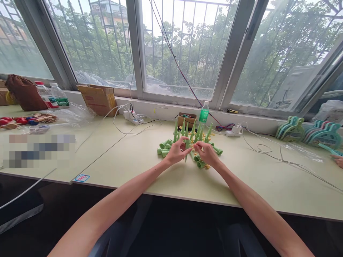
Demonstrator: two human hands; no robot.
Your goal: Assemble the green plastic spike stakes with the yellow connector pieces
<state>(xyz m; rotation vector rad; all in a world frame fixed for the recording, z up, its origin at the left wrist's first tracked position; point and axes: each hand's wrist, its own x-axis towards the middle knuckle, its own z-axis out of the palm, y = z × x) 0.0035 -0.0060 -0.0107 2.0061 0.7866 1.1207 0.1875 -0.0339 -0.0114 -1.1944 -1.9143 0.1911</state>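
My left hand (177,151) grips a green, spike-shaped plastic piece (187,132) upright between thumb and fingers, its narrow end reaching down below the hand. Just to its right, my right hand (208,153) is closed in a pinch beside that piece. Something small and yellowish shows near the fingertips, too small to make out. Behind the hands stand several green pointed pieces (199,132) with small yellow parts (213,134) among them. Green ribbed tubes (164,151) lie on both sides, partly covered by my hands.
The pale table (128,157) runs below the windows. A bottle with a green label (204,113) and a small cardboard box (187,119) stand behind the pieces. Power strips (233,132) and cables lie along the back. Fan-shaped green items (291,129) and another person's hand (338,160) are at right.
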